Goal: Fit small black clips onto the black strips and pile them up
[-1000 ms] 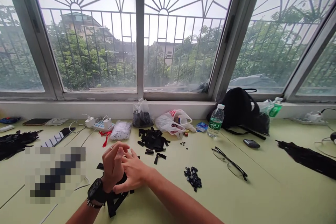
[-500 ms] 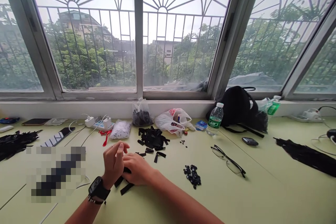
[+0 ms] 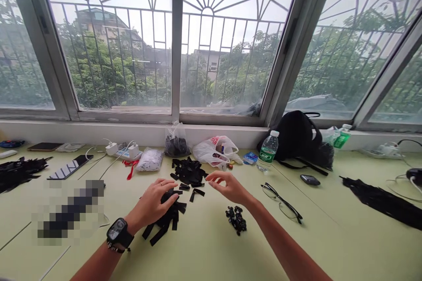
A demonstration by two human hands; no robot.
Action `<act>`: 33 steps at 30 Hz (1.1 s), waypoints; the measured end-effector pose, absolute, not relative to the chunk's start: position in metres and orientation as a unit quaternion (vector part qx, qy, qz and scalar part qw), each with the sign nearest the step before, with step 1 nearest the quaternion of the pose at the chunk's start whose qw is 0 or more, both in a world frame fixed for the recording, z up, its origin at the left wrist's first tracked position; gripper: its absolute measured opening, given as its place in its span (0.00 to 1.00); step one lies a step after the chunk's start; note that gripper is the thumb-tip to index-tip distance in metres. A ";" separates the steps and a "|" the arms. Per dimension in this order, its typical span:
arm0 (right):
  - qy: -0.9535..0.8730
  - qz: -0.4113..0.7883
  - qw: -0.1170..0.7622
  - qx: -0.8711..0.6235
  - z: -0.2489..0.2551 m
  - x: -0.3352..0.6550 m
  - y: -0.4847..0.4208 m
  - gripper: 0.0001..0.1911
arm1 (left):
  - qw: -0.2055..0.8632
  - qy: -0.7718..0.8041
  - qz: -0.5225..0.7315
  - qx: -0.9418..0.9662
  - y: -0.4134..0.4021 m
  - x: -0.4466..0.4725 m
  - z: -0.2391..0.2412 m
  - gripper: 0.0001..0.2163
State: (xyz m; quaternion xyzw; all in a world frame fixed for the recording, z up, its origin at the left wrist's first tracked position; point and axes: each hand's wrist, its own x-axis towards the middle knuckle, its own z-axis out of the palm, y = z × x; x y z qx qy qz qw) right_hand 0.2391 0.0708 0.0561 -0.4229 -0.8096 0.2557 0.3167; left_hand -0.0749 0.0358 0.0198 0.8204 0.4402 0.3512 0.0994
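Gripping: left hand (image 3: 152, 206) curled over bunched black strips (image 3: 166, 221) on the table (image 3: 204, 246)
Hovering: right hand (image 3: 231, 186), open and empty, just beside the strip pile (image 3: 188, 172)
Clear bag (image 3: 175, 145): black pieces (image 3: 175, 146) inside
White bag (image 3: 211, 153): contents unclear

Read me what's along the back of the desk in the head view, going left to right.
A smartphone, a white power strip with chargers, a clear plastic bag of black pieces, a white plastic carrier bag, a water bottle, a bottle with a green label, a white power strip.
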 end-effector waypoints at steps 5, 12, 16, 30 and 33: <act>-0.863 0.193 0.270 -0.381 0.032 0.242 0.051 0.19 | 0.110 0.434 0.321 0.835 0.033 -0.075 0.008 0.13; -0.910 0.140 0.102 -0.377 0.005 0.180 0.066 0.27 | 0.123 0.441 0.305 0.835 0.032 -0.075 0.009 0.10; -0.905 0.132 0.081 -0.396 0.000 0.167 0.099 0.28 | 0.120 0.432 0.310 0.839 0.031 -0.072 0.008 0.10; -0.887 0.104 0.243 -0.380 0.034 0.226 0.097 0.18 | 0.105 0.415 0.280 0.859 0.020 -0.056 0.016 0.09; -0.860 0.206 0.211 -0.417 0.038 0.267 0.089 0.13 | 0.089 0.425 0.263 0.862 0.017 -0.052 0.015 0.08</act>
